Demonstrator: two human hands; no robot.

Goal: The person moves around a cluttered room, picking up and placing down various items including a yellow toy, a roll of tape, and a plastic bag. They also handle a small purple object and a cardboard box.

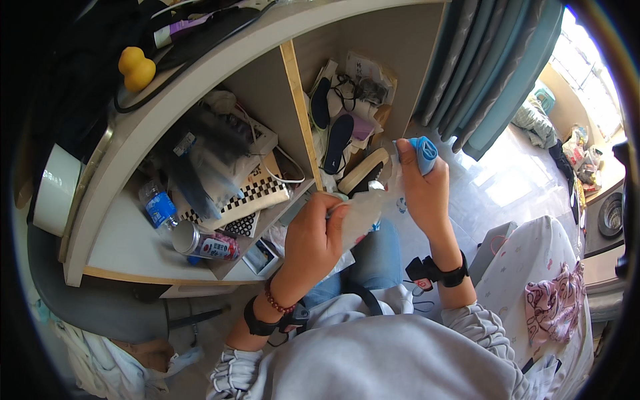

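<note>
My left hand (314, 230) pinches a crumpled, whitish translucent plastic sheet or bag (364, 212) between thumb and fingers. To the right and a little higher, my right hand (425, 190) grips a rolled-up blue item (426, 152), its coiled end showing above the fist. The pale plastic spans the gap between both hands. What the blue roll is made of, I cannot tell. Both hands are raised over my jeans (377, 247), in front of an open cabinet compartment. Behind the plastic lies a shoe with a cream sole (364, 172).
Dark insoles (338, 142) and papers fill the right compartment. On the left shelf are a water bottle (159, 205), a clear jar (205, 242) and a checkered item (255, 197). A grey-blue curtain (492, 65) hangs at the right, above a bed with a patterned sheet (520, 255).
</note>
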